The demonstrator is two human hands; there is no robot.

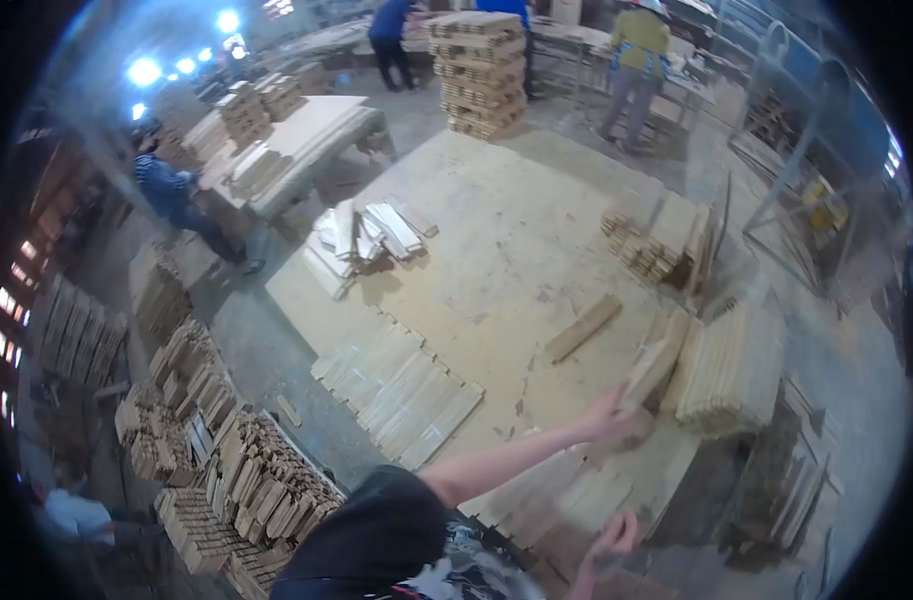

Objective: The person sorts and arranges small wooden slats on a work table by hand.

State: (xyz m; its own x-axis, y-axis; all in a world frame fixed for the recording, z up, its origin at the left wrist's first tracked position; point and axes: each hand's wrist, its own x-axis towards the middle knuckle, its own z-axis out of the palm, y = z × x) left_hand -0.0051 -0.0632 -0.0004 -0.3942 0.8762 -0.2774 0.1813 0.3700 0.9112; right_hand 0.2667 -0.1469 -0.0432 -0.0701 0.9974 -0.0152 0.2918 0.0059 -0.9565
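My left hand (616, 422) reaches out to the right and is closed at the near end of a pale wooden board (658, 362); its fingers are somewhat blurred. The board slants beside a thick stack of wooden slats (733, 370). Lower down, near my body, my right hand (613, 540) has its fingers partly spread, with nothing seen in it. Beneath both hands, more slats (551, 498) lie side by side along the near edge of the large work table (466, 270). A single darker board (584, 328) rests farther in.
A row of joined slats (401, 385) and a loose pile of whitish pieces (366, 240) lie on the table's left. Another slat bundle (644, 248) sits at right, a tall stack (478, 75) behind. Piled slats (266, 470) stand at lower left. Several other people work around.
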